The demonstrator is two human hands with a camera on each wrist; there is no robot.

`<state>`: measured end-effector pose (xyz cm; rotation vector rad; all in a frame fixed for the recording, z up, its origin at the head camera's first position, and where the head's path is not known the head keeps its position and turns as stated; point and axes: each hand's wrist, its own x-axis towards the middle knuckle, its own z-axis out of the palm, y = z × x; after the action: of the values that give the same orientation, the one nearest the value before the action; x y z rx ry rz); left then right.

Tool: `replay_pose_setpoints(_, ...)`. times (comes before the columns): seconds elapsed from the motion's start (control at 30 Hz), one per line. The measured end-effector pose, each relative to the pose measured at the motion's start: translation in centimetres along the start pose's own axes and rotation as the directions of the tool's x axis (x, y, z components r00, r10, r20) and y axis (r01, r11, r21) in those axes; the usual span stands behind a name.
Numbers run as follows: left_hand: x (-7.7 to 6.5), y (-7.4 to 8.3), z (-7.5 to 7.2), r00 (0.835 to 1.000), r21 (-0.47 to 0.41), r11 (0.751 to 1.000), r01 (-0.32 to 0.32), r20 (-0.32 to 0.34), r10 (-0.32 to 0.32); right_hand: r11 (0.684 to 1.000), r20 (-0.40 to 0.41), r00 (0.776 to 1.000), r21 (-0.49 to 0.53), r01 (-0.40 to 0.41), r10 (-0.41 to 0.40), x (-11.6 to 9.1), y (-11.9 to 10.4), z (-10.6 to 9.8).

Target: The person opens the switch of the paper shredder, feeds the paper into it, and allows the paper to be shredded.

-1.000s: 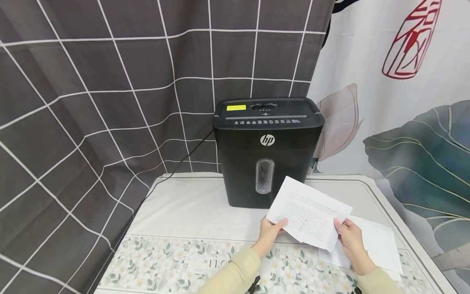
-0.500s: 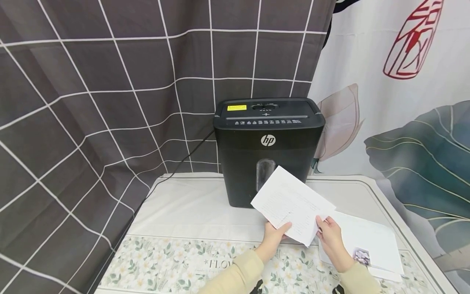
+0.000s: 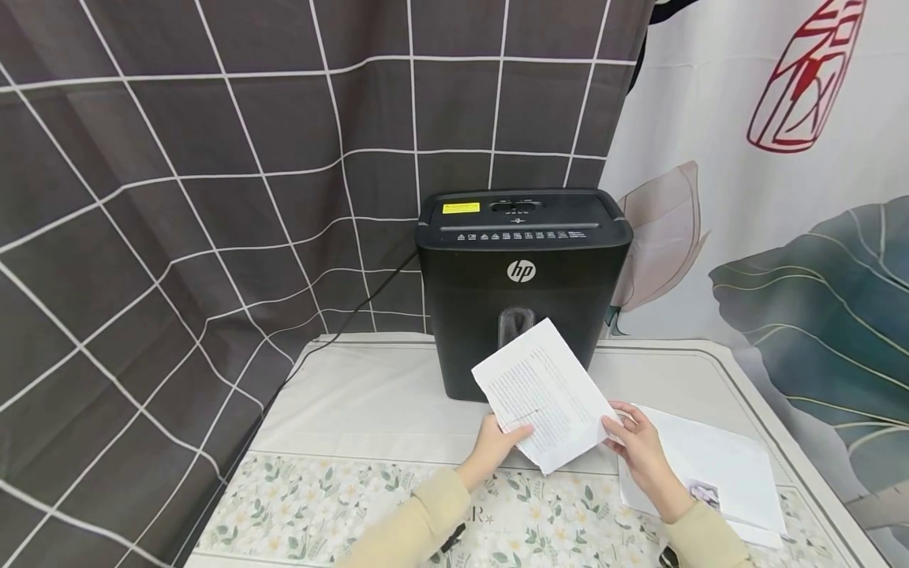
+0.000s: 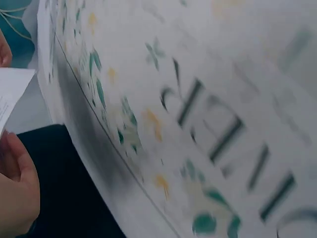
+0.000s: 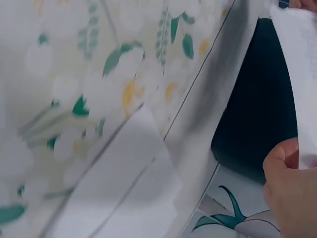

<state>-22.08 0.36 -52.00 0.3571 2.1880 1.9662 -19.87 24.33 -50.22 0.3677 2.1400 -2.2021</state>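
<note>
Around the lower centre, our left hand (image 3: 491, 445) and right hand (image 3: 639, 450) pinch the printed paper (image 3: 536, 386), seemingly readying it, so next we should raise it to the HP shredder (image 3: 465, 308).

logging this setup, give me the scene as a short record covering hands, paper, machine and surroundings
left hand: grips the printed paper at its lower left edge, thumb on top
right hand: pinches the same paper near its right corner
machine: black hp shredder, upright, its front window partly hidden by the held paper
cord: runs from the shredder toward the picture's left
other papers: lying on the floral tablecloth, at the right
backdrop: dark grid curtain
</note>
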Motion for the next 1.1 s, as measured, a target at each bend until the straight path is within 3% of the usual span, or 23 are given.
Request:
replay_pose_setpoints(0.1, 0.1, 0.0, -1.3, 0.999, 0.079, 0.997, -0.022, 0.046, 0.019, 0.998, 0.02, 0.999, -0.055, 0.04, -0.039, 0.1, -0.1, 0.0)
replay_pose_setpoints(0.27, 0.2, 0.4, -3.2, 0.993, 0.188, 0.98, -0.063, 0.113, 0.042, 0.979, 0.132, 0.987, -0.173, 0.109, -0.087, 0.4, -0.7, -0.3)
replay_pose_setpoints(0.5, 0.2, 2.3, -5.7, 0.972, 0.292, 0.943, -0.156, 0.214, 0.095, 0.951, 0.244, 0.959, -0.233, 0.203, -0.145, 0.9, -2.2, -1.3)
replay_pose_setpoints(0.73, 0.4, 4.3, -7.5, 0.96, 0.428, 0.868, -0.252, 0.225, 0.168, 0.909, 0.258, 0.936, -0.278, 0.309, -0.24, 0.8, -3.1, -1.0)
replay_pose_setpoints(0.9, 0.8, 5.8, -8.1, 0.95, 0.503, 0.815, -0.289, 0.253, 0.181, 0.85, 0.357, 0.876, -0.298, 0.435, -0.323, 0.6, -3.1, -0.3)
replay_pose_setpoints(1.0, 1.1, 6.4, -8.3, 0.939, 0.543, 0.778, -0.316, 0.294, 0.177, 0.813, 0.435, 0.83, -0.302, 0.499, -0.348, 0.5, -3.0, 0.3)
replay_pose_setpoints(1.1, 1.2, 7.1, -8.3, 0.925, 0.565, 0.75, -0.343, 0.343, 0.165, 0.784, 0.473, 0.8, -0.303, 0.542, -0.37, 0.5, -3.0, 0.8)
